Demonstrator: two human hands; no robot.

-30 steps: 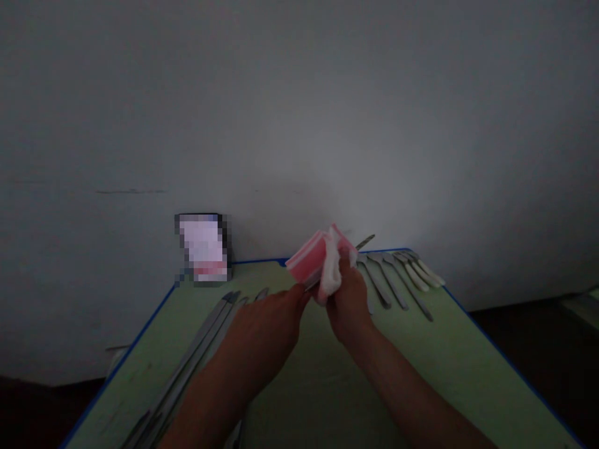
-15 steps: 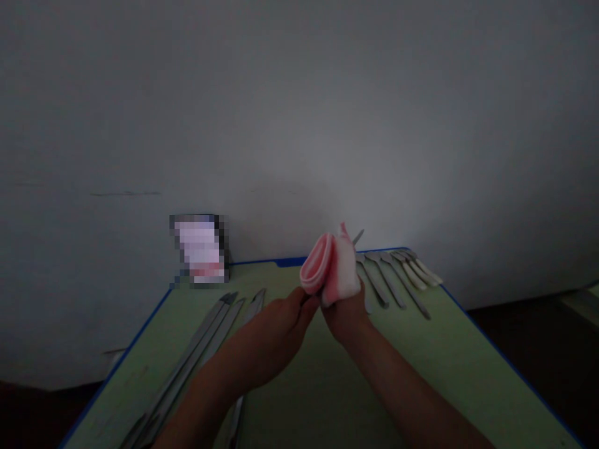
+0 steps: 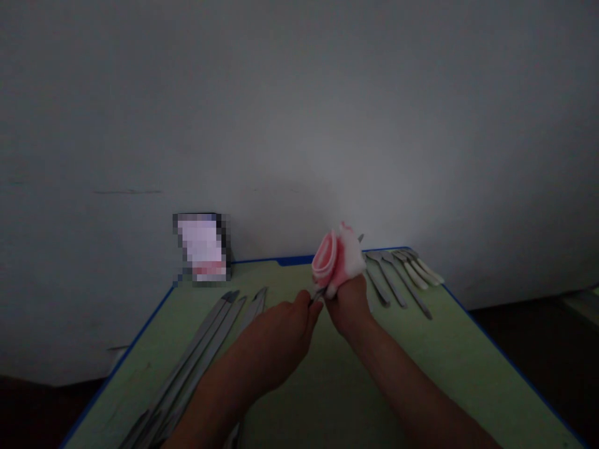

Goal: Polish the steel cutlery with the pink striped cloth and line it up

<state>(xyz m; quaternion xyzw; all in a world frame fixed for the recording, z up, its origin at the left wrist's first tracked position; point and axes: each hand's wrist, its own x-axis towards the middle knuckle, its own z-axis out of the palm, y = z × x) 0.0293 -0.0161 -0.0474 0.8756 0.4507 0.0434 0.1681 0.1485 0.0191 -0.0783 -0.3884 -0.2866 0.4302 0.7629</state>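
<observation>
Above the table, my left hand (image 3: pixel 292 321) is closed in a pinch on one end of a slim metal piece of cutlery (image 3: pixel 319 293). Its far tip pokes out beyond a cloth, and its kind is hidden. A folded pink-and-white cloth (image 3: pixel 350 255) is wrapped around the cutlery's middle, with a loose fold standing up on the left. My right hand (image 3: pixel 349 305) grips this cloth from below; its fingers are mostly covered by the fabric.
Several long metal knives or similar flat cutlery (image 3: pixel 206 337) lie at the table's left. Spoons (image 3: pixel 393 280) and pale-handled cutlery (image 3: pixel 416 271) lie at the back right. A device with a blurred screen (image 3: pixel 203 243) leans against the wall (image 3: pixel 299 125). The green table (image 3: pixel 468 374) has blue edges.
My left hand has drawn slightly apart from the cloth, baring more of the cutlery's near end. Both hands and the cloth have shifted a little right in view.
</observation>
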